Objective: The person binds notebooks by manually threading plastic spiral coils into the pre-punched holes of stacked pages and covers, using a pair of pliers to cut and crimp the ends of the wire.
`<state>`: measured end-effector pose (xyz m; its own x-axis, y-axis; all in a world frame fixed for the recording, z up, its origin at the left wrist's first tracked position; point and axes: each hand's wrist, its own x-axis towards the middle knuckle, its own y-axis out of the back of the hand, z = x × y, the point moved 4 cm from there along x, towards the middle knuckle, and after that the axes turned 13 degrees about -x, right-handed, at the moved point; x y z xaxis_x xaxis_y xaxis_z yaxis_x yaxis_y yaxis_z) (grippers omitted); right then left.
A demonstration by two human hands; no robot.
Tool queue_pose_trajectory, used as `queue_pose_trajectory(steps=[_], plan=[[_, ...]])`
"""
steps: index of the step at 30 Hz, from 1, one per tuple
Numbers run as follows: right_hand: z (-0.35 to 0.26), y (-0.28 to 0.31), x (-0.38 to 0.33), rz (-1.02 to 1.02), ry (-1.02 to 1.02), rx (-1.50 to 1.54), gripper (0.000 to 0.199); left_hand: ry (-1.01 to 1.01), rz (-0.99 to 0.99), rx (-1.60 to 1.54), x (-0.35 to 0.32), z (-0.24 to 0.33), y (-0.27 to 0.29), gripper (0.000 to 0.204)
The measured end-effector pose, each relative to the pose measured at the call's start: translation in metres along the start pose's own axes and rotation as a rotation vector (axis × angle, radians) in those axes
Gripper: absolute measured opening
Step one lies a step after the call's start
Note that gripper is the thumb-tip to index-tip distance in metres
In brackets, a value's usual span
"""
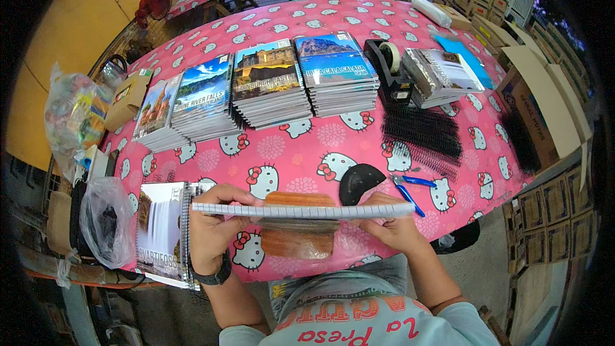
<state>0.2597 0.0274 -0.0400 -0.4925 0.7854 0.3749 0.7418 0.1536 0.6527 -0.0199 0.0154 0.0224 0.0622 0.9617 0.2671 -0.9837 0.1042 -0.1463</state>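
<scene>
Upright between my hands is a notebook-sized block of sheets (pixel 304 212), its long edge turned up and marked with evenly spaced dark lines. My left hand (pixel 216 227) grips its left end, thumb and fingers on either side. At the right end, my right hand (pixel 392 225) pinches it. Below the block lies a brown wooden board (pixel 298 247). Just beyond my right hand are a black half-round piece (pixel 360 184) and blue-handled cutters (pixel 416 193). Beside my left wrist rests a stack of spiral notebooks (pixel 159 234) with a waterfall cover.
Stacks of spiral notebooks (pixel 334 67) line the far side of the pink patterned table (pixel 282 144). A tape dispenser (pixel 389 70), another notebook stack (pixel 442 74) and black spiral coils (pixel 423 138) lie right. Cardboard boxes (pixel 538 102) stand at the right edge, plastic bags (pixel 107 218) at the left.
</scene>
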Motion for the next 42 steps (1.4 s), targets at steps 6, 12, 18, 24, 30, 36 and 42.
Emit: queue_pose_trajectory(steps=[6, 12, 18, 24, 30, 36, 42], plan=[[-0.018, -0.003, 0.013, 0.1, 0.029, 0.161, 0.064, -0.068, 0.165, -0.132, -0.013, -0.02, 0.026, 0.059], [-0.019, -0.055, 0.009, 0.216, -0.002, 0.392, 0.081, -0.318, 0.509, -0.192, -0.023, -0.069, 0.0, 0.054], [0.016, -0.005, 0.031, 0.177, 0.045, 0.013, 0.036, -0.287, 0.612, -0.228, -0.009, -0.068, 0.013, 0.029], [0.133, 0.066, 0.009, 0.187, -0.438, -0.766, 0.021, -0.213, 0.589, -0.147, -0.009, -0.068, 0.019, 0.035], [0.135, 0.051, 0.014, 0.061, -0.355, -0.9, 0.02, -0.533, 0.516, 0.704, -0.027, -0.026, -0.051, 0.059], [0.067, 0.079, 0.026, 0.264, -0.254, -0.547, 0.023, -0.193, -0.013, 0.94, -0.017, -0.044, -0.115, 0.065], [-0.035, 0.074, 0.022, 0.076, -0.147, -0.202, 0.033, -0.319, 0.065, 1.005, -0.014, -0.051, -0.119, 0.041]])
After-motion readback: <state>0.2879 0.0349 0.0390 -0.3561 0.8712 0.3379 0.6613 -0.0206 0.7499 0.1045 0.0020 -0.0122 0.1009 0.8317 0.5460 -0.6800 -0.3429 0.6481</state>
